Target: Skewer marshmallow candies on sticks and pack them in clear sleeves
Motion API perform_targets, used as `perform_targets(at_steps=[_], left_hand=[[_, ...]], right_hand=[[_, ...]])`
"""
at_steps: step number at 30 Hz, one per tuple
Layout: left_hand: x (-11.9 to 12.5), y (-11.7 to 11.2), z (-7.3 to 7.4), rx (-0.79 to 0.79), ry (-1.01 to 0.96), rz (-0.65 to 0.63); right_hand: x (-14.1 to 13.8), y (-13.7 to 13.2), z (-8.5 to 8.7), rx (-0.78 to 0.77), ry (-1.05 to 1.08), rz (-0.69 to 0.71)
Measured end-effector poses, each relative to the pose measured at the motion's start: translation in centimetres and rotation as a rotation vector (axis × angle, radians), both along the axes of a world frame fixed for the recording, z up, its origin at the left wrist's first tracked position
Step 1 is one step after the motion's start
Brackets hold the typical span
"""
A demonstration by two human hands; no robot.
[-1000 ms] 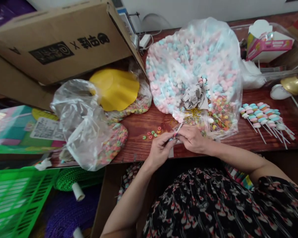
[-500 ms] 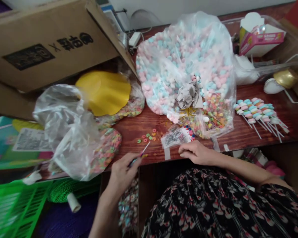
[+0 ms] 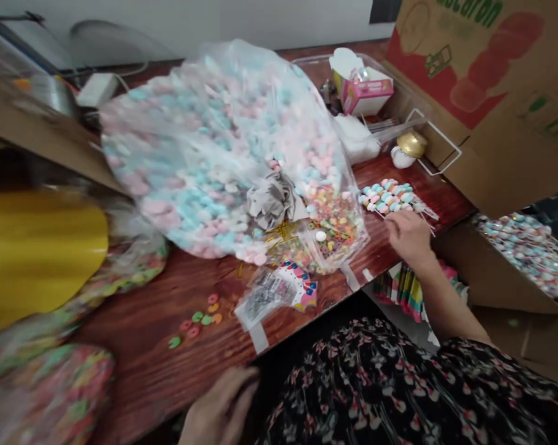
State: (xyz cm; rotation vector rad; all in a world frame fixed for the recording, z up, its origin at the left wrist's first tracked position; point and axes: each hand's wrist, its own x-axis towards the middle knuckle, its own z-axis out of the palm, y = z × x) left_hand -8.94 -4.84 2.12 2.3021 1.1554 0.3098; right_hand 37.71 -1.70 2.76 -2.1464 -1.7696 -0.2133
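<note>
My right hand [image 3: 409, 236] lies on the table at the right, its fingers curled over the white sticks of a row of pastel candy skewers [image 3: 387, 196]. At the bottom edge my left hand [image 3: 219, 408] shows blurred against the table's front edge, close to my patterned dress; its fingers are smeared. Between the hands lies a small clear printed packet [image 3: 279, 293], and several loose ring candies [image 3: 198, 318] are scattered left of it. Behind them sits a huge clear bag of pink, blue and white candies [image 3: 199, 148].
A smaller bag of coloured rings [image 3: 337, 222] and a grey paper wad [image 3: 274, 199] rest against the big bag. A yellow sheet [image 3: 33, 253] lies left. A pink box [image 3: 363, 93], a gold object [image 3: 411, 143], a cardboard carton [image 3: 492, 105] and a box of wrapped candies [image 3: 522, 247] stand right.
My view has swung right. My right hand moved from the packet to the candy skewers. My left hand dropped from beside the table edge to the bottom of view; the stick it held no longer shows.
</note>
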Motion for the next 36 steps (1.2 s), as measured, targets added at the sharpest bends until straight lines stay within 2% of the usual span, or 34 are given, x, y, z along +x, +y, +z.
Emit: perform_targets(at_steps=[1,3,6,9,15,22,28,33,36], left_hand=[[1.8,0.8,0.2,0.117,-0.042,-0.015],[4.9,2.5,0.5,0.298,-0.006,-0.067],[7.9,4.5,0.2,0.361,0.150,-0.199],[9.4,5.2,-0.4,0.361,0.262,-0.243],[9.5,6.2,-1.7,0.411,0.310,-0.277],[8.9,8.3,-4.2,0.652,0.125,-0.292],[8.6,8.9,-3.6,0.697,-0.032,-0.183],[9.3,8.4,-3.5,0.677,0.108,-0.123],[9.9,8.0,-4.1,0.665,0.129,-0.068]], right_hand=[[1.1,-0.3,0.2,-0.037,-0.053,-0.074],[2.8,-0.9,0.2,-0.069,-0.130,-0.189],[4.2,-1.4,-0.1,-0.046,-0.153,-0.249],[4.7,-1.6,-0.4,-0.043,-0.143,-0.290],[4.6,-0.8,-0.9,-0.055,-0.117,-0.365],[4.8,0.1,-1.0,-0.100,-0.113,-0.376],[4.9,0.1,-1.6,-0.103,-0.081,-0.326],[4.7,0.6,-1.9,-0.145,-0.093,-0.316],[5.3,0.9,-2.7,-0.080,-0.055,-0.358]])
